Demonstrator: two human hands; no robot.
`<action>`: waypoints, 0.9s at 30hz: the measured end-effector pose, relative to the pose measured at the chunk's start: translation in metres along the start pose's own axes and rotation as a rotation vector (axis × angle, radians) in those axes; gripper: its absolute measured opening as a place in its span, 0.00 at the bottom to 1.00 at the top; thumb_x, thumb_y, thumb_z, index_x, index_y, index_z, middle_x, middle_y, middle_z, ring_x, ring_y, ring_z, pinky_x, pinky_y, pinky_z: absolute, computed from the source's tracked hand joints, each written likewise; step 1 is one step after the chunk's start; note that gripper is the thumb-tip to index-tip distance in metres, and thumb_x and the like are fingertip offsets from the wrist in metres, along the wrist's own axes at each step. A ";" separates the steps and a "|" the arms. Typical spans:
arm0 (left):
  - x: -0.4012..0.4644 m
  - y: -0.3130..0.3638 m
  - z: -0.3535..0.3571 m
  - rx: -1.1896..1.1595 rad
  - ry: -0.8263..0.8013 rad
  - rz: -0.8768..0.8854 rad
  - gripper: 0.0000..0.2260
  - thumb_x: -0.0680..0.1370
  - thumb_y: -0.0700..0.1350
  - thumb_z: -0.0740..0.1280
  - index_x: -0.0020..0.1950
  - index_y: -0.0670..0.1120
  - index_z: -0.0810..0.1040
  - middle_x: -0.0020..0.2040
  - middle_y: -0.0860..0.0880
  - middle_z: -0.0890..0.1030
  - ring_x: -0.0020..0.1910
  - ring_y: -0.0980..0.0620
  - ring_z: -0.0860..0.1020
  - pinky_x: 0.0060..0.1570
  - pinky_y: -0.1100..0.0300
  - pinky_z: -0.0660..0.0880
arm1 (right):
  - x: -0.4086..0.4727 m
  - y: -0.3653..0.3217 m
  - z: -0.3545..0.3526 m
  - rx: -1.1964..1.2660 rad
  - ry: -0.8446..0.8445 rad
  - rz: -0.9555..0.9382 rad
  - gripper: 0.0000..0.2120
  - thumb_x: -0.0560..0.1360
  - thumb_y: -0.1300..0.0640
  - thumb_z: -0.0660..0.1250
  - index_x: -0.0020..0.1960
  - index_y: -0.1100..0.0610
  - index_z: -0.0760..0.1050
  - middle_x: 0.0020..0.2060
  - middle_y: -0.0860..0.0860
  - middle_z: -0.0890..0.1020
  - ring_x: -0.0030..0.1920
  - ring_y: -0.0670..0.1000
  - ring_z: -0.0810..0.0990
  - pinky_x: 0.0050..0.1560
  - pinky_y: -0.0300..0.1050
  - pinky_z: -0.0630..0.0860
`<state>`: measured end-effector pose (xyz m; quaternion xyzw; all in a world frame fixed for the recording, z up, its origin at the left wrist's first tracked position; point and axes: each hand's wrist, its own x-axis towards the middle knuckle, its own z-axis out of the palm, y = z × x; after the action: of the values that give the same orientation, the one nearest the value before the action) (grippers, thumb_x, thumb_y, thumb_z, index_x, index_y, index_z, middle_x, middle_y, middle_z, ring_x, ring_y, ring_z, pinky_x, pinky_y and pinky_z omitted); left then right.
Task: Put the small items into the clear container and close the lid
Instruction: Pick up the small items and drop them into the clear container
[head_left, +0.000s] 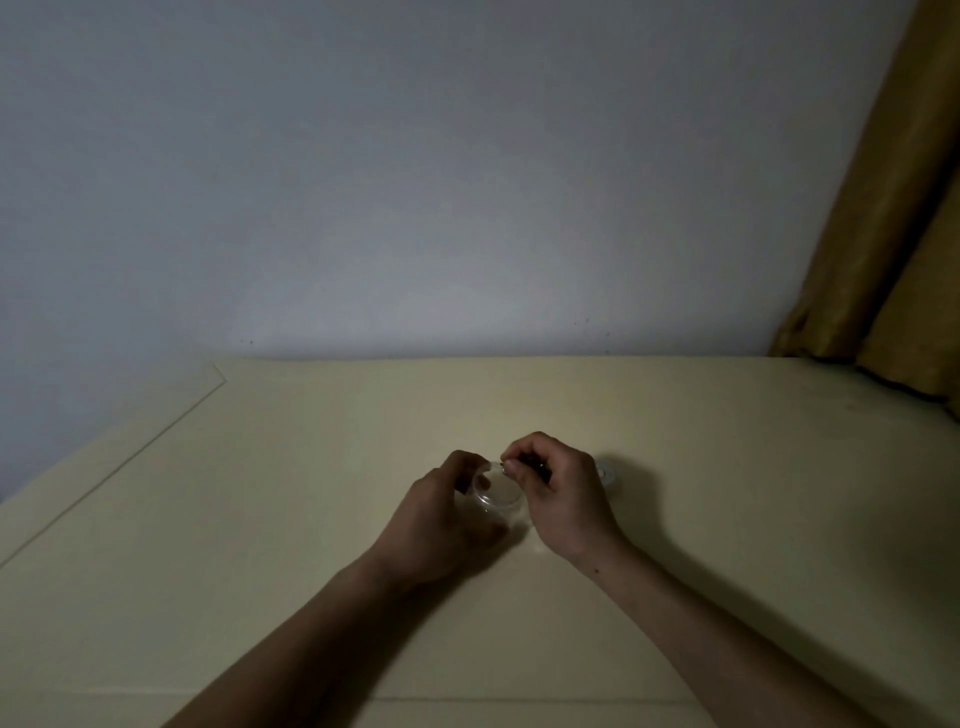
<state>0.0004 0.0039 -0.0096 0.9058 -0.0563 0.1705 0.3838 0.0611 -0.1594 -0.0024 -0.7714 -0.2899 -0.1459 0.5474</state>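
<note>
On the pale yellow tabletop (260, 519) both bare forearms reach forward and converge. The left hand (441, 514) curls around the small round clear plastic container (496, 496), fingers wrapped behind its far side and thumb toward its near side, gripping it with its open mouth tilted up. The right hand (558, 493) is bent at the wrist, fingers bunched, pinching a small dark item (524, 466) just above the container's right rim; the item is too dim to identify. Just beyond the right hand's knuckles, a clear round lid (605, 473) lies flat on the table, apart from the container.
</note>
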 end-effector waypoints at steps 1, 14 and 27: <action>0.000 0.000 0.000 -0.001 0.001 0.000 0.26 0.67 0.50 0.79 0.61 0.50 0.74 0.51 0.53 0.83 0.48 0.53 0.82 0.51 0.53 0.79 | 0.000 0.001 0.000 -0.007 -0.004 0.004 0.06 0.74 0.63 0.70 0.42 0.53 0.79 0.37 0.46 0.83 0.41 0.46 0.81 0.44 0.45 0.78; 0.000 0.000 0.000 -0.002 0.001 0.011 0.26 0.67 0.50 0.79 0.61 0.50 0.74 0.50 0.54 0.83 0.47 0.54 0.82 0.49 0.57 0.78 | 0.000 0.002 0.000 -0.012 -0.043 0.045 0.06 0.74 0.64 0.69 0.43 0.54 0.82 0.38 0.45 0.84 0.41 0.43 0.82 0.40 0.31 0.73; 0.001 -0.003 -0.002 -0.003 -0.009 0.021 0.26 0.67 0.51 0.80 0.61 0.50 0.74 0.50 0.55 0.83 0.47 0.56 0.82 0.48 0.61 0.77 | 0.000 0.003 -0.013 -0.058 -0.040 -0.047 0.08 0.76 0.62 0.68 0.51 0.53 0.82 0.45 0.46 0.81 0.43 0.45 0.80 0.39 0.33 0.74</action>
<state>0.0015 0.0073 -0.0100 0.9054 -0.0681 0.1703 0.3830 0.0645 -0.1723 0.0000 -0.7827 -0.3144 -0.1518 0.5153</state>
